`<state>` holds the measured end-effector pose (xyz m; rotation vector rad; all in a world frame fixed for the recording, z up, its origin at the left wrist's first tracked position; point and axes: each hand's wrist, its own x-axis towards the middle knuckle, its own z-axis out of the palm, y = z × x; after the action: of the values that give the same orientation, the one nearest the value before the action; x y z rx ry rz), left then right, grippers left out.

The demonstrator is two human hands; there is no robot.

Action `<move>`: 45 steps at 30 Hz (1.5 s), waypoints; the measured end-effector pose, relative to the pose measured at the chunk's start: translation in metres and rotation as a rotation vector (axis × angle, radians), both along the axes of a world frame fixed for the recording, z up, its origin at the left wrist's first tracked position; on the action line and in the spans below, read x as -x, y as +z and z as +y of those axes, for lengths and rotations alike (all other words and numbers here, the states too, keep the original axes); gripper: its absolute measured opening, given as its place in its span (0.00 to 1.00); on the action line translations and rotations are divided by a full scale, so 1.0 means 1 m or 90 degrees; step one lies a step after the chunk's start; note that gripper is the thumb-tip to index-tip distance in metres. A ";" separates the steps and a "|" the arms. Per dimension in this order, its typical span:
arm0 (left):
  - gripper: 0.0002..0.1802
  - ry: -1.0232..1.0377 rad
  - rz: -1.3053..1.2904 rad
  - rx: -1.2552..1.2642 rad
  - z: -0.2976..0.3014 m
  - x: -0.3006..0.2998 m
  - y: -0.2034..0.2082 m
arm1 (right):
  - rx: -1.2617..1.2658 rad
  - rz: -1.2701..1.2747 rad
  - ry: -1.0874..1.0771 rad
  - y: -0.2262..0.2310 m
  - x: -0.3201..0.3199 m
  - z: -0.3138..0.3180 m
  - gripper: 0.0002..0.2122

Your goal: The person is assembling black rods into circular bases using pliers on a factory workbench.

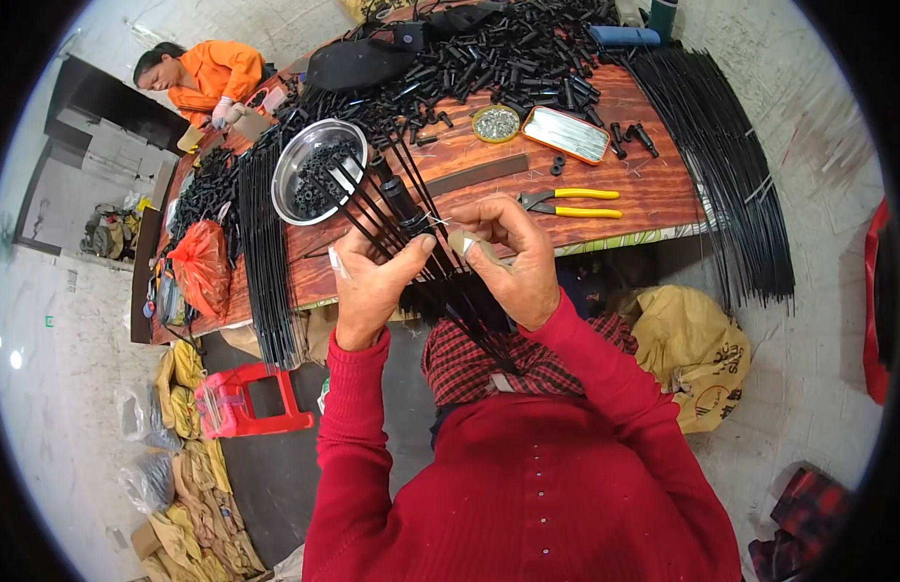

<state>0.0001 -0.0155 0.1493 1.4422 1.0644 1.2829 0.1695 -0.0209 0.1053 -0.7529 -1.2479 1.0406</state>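
Above the table's front edge my left hand (372, 286) is closed around several thin black rods (372, 228), which fan out from a black cylindrical hub (403, 206) like an umbrella frame. The rods run down toward my lap. My left thumb presses beside the hub's lower end. Close to that end, my right hand (516, 254) has thumb and fingers pinched together on a thin, shiny wire (434, 222). A wrapping covers my right thumb, and white tape is on my left hand. Fingers hide part of the hub.
A metal bowl (278, 184) of small black parts stands behind my left hand. Yellow-handled pliers (586, 203), a tray of wires (566, 134) and a round dish of small metal pieces (496, 123) lie to the right. Black rod bundles (266, 247) flank me. A co-worker (212, 82) sits far left.
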 end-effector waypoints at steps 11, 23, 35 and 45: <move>0.13 0.046 0.049 -0.027 0.000 -0.009 -0.001 | -0.100 -0.092 -0.084 0.012 -0.003 -0.001 0.10; 0.21 0.038 0.095 -0.032 0.005 -0.010 0.000 | -0.515 -0.433 -0.321 0.010 -0.025 0.027 0.17; 0.16 0.063 0.103 -0.048 0.008 -0.014 -0.002 | -0.239 -0.326 -0.208 0.011 -0.014 0.015 0.09; 0.16 0.057 0.075 -0.040 0.001 -0.012 -0.002 | 0.042 -0.090 -0.006 0.023 -0.015 -0.008 0.08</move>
<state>0.0117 -0.0148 0.1471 1.5475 1.1880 1.3177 0.1843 -0.0285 0.1282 -0.8950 -1.3337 1.0402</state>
